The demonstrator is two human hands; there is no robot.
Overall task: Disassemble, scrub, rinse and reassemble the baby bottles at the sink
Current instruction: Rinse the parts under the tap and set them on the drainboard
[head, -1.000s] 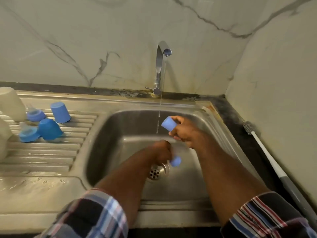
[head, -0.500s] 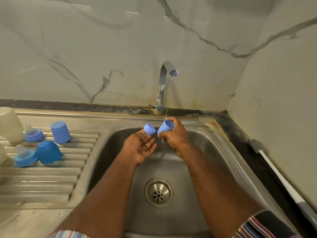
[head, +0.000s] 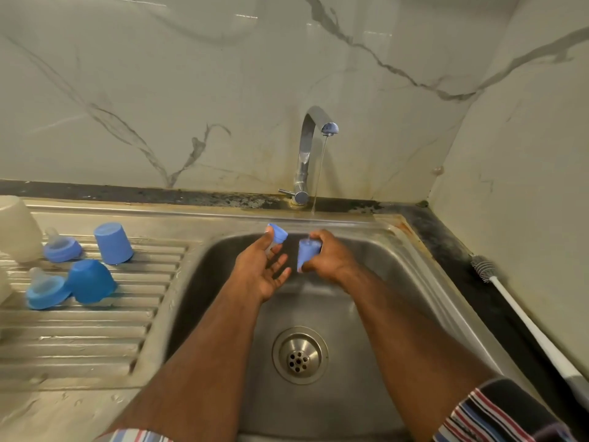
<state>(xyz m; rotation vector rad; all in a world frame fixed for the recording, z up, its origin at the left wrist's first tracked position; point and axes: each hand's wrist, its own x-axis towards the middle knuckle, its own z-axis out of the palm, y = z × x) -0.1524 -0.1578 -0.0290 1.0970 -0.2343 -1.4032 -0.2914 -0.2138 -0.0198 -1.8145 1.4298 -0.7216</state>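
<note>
Rinsing smooth blue cap (head: 308, 252) in R hand (head: 328, 261) grip | L hand (head: 259, 269) fingers pinch small cap (head: 278, 233)

A: Both forearms reach forward, bare to the rolled sleeves. The left hand (head: 261, 271) is palm up, lower fingers spread and loose.

B: Yet its thumb and forefinger pinch something. The right hand (head: 328, 256) is curled tight, knuckles up, gripping too.
</note>
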